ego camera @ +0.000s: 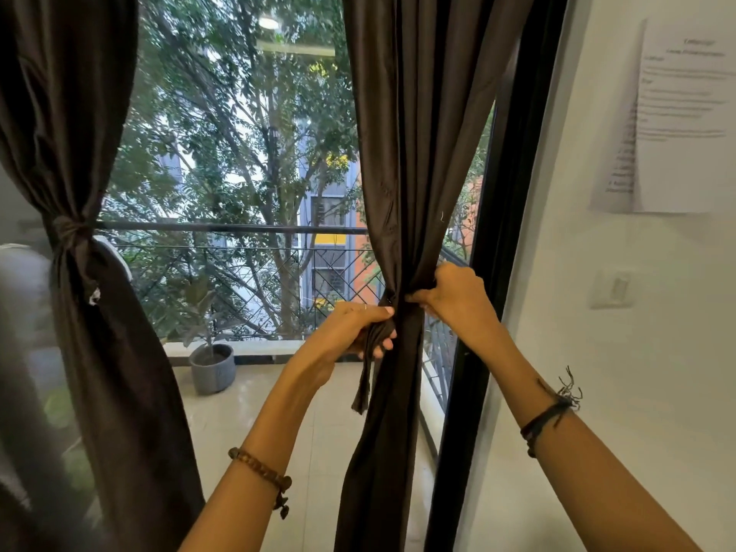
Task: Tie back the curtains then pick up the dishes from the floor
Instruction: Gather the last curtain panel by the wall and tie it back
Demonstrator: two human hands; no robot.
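A dark brown right curtain [414, 153] hangs gathered in front of the window. A fabric tie strip [368, 368] of the same colour wraps its waist, one end hanging down. My left hand [354, 332] grips that hanging end. My right hand [450, 294] pinches the other end of the tie at the curtain's right side. The left curtain [79, 153] is bunched and held by a knotted tie [73, 229]. No dishes are in view.
A black window frame [494, 272] stands just right of the curtain, then a white wall with a paper sheet [673, 117] and a switch [613, 288]. Outside, a grey plant pot [213, 368] sits on the tiled balcony by a metal railing [239, 229].
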